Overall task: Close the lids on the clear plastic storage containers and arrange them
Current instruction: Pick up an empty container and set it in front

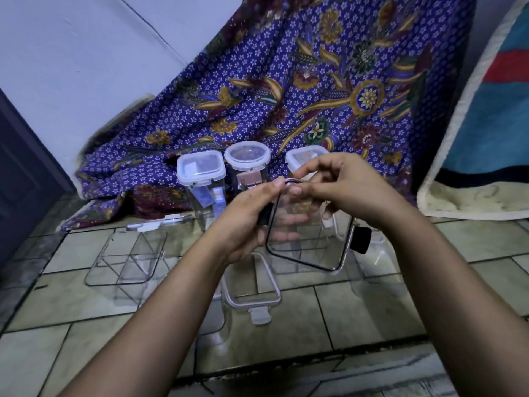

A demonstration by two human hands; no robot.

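Both my hands, left (246,224) and right (347,186), pinch the far edge of a clear black-rimmed lid (310,239), lifted above the tiled floor (357,316), before three lidded containers (247,161).

One camera only, worn on the person's head, looking forward and steeply down. Both forearms reach in from the bottom edge, the hands close under the lens at mid-frame. The tiled floor (300,325) fills the lower half; the wide angle bends its lines. Farther off, a patterned cloth (300,81) and the wall (86,53) close the top.
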